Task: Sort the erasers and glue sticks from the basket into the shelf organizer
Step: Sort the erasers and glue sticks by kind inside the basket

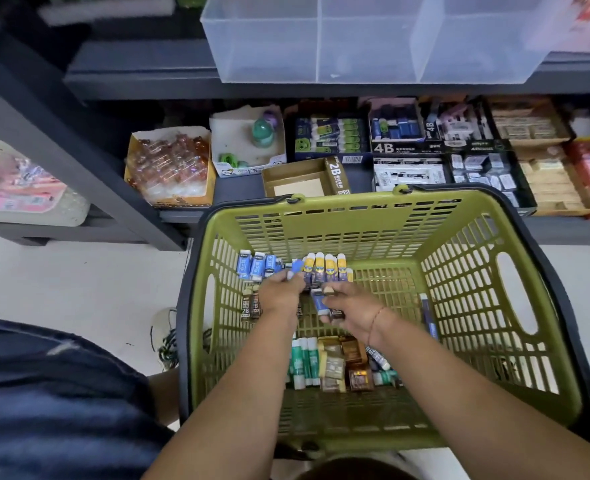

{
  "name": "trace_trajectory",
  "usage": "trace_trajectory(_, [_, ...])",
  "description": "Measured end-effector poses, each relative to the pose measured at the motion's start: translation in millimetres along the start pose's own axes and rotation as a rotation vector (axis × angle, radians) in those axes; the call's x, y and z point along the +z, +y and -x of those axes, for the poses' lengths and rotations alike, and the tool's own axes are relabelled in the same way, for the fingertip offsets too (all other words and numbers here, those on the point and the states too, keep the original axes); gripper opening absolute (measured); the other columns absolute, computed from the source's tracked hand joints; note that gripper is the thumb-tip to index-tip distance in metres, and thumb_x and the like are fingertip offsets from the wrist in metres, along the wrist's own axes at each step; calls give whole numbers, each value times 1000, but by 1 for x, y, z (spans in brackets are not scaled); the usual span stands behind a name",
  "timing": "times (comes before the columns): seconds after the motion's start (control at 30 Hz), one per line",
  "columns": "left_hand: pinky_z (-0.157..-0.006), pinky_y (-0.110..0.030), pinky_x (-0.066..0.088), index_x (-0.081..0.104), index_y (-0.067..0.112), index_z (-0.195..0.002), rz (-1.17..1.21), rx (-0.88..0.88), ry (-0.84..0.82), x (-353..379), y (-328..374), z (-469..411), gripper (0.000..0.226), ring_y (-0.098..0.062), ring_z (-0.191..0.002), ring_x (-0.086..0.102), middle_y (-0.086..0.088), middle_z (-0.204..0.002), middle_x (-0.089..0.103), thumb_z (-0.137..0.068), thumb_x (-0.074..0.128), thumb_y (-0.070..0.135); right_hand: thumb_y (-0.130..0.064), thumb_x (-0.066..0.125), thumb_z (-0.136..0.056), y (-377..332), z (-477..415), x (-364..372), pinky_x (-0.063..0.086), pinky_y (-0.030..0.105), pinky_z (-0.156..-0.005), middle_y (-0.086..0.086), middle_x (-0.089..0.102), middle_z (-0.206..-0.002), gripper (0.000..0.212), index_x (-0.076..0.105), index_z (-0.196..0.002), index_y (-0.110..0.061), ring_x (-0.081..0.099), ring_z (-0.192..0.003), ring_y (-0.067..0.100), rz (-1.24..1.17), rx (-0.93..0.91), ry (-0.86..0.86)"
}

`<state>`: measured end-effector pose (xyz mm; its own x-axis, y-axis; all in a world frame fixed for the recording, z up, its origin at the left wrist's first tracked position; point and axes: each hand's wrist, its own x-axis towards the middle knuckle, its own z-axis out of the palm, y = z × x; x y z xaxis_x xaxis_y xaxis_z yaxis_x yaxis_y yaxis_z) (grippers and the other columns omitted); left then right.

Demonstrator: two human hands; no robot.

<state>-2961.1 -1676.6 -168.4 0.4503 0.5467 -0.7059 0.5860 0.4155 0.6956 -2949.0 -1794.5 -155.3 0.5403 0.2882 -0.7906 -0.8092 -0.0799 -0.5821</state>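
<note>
Green slatted basket [459, 282] with blue erasers [252, 266], yellow-capped glue sticks [324, 268], brown erasers [342, 367] inside

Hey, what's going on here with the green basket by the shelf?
A person is reaching both hands into a green basket on the floor by a shelf. The left hand grips a small blue item; the right hand holds a blue eraser. More erasers and glue sticks lie inside. The clear organizer above looks empty.

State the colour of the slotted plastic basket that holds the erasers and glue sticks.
The slotted plastic basket is olive green with a black rim, shown clearly in the head view.
</note>
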Motion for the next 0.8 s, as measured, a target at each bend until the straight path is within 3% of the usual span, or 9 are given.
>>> trace_trajectory(0.1, [-92,-28,50,61,2,-124,12,20,50,6,-1,-11,38,-23,-99,64,-12,-116,67,-87,67,5,8,55,-90,1,-2,-6,52,27,-66,7,52,-94,38,52,-126,-3,53,-69,19,-33,2,21])
trace_trajectory(0.2, [-81,-17,48,61,5,-123,2,25,108,3,-6,-16,32,-23,-99,64,-7,-117,65,-91,61,6,6,58,-89,0,-9,-12,49,36,-87,4,55,-97,41,52,-128,-4,55,-67,21,-37,1,52])
trace_trajectory(0.27, [-85,-19,50,65,5,-115,4,14,111,-1,-15,-17,24,-23,-98,64,-8,-115,66,-91,62,6,6,59,-89,0,-10,-13,52,33,-83,6,55,-106,41,52,-128,-4,58,-69,20,-44,3,50])
trace_trajectory(0.33, [-98,-34,50,66,2,-112,35,-13,97,-5,-22,-16,21,-26,-102,65,-11,-110,69,-91,61,3,8,58,-88,0,-10,-14,55,28,-74,7,55,-109,39,52,-125,-2,59,-73,17,-62,4,48])
trace_trajectory(0.43, [-97,-38,51,65,0,-114,23,-15,85,-6,-26,-16,22,-24,-91,65,2,-79,65,-93,59,5,9,59,-87,1,-9,-13,57,25,-64,9,56,-105,37,54,-122,0,61,-74,19,-75,12,54])
trace_trajectory(0.5, [-95,-38,52,66,3,-113,-18,26,66,-6,-25,-16,21,-24,-92,66,4,-82,65,-94,59,7,8,61,-86,2,-10,-14,58,24,-64,12,57,-111,37,55,-122,-1,63,-74,18,-89,11,65])
trace_trajectory(0.63, [-82,-26,45,63,9,-123,-440,319,27,-9,-16,-16,28,-27,-102,63,-9,-111,68,-98,54,17,8,64,-84,3,-10,-14,58,23,-56,17,58,-117,35,59,-117,0,62,-80,21,-137,20,101])
trace_trajectory(0.73, [-71,-29,43,50,17,-139,-805,526,-35,-10,-4,-27,39,-27,-85,63,-13,-100,70,-100,50,23,6,64,-84,4,-10,-15,56,22,-53,20,57,-122,36,59,-119,-1,62,-83,22,-128,21,115])
trace_trajectory(0.8, [-70,-33,46,50,20,-140,-955,582,-62,-8,1,-36,40,-30,-85,64,-15,-96,71,-100,50,24,6,64,-85,4,-9,-17,55,21,-53,20,58,-121,33,60,-116,-4,62,-81,21,-122,21,110])
